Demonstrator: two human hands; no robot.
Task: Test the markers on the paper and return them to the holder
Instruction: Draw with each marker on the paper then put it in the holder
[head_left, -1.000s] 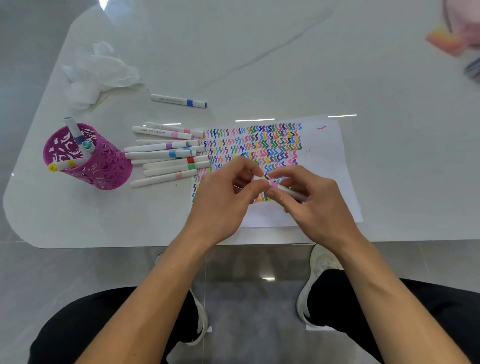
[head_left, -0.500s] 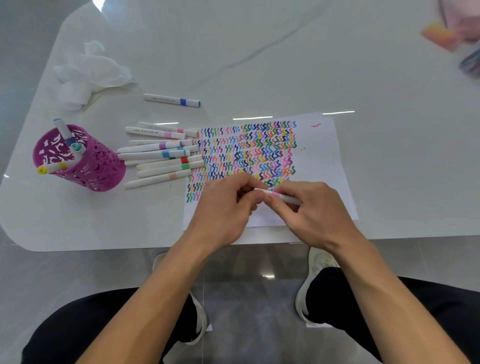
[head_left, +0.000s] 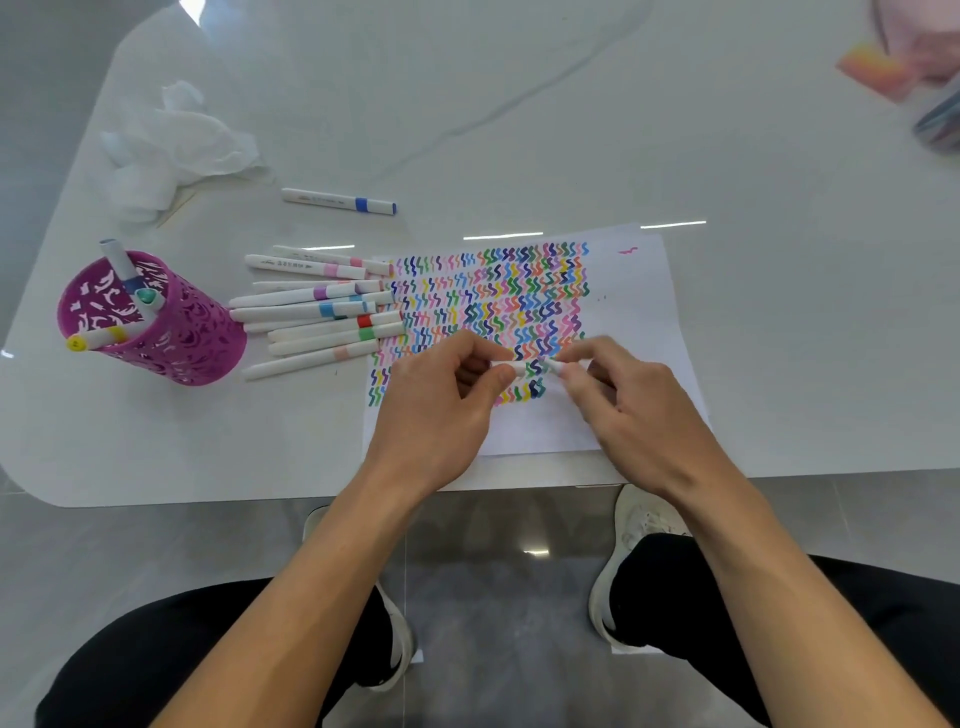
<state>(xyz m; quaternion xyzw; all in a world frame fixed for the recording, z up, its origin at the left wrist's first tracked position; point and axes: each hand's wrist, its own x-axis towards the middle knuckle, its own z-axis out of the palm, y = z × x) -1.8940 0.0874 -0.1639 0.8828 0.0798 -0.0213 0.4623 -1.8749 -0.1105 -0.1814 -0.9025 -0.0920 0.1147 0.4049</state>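
Over the paper (head_left: 639, 312) at the desk's (head_left: 519, 130) 6 o'clock edge, left hand (head_left: 436, 410) pinches a cap (head_left: 511, 370), right hand (head_left: 639, 415) a marker (head_left: 557, 367).

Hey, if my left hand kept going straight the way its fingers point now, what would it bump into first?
Probably the marker pinched in your right hand: your left hand, pinching a white piece, likely the cap, points straight at it across a small gap above the paper.
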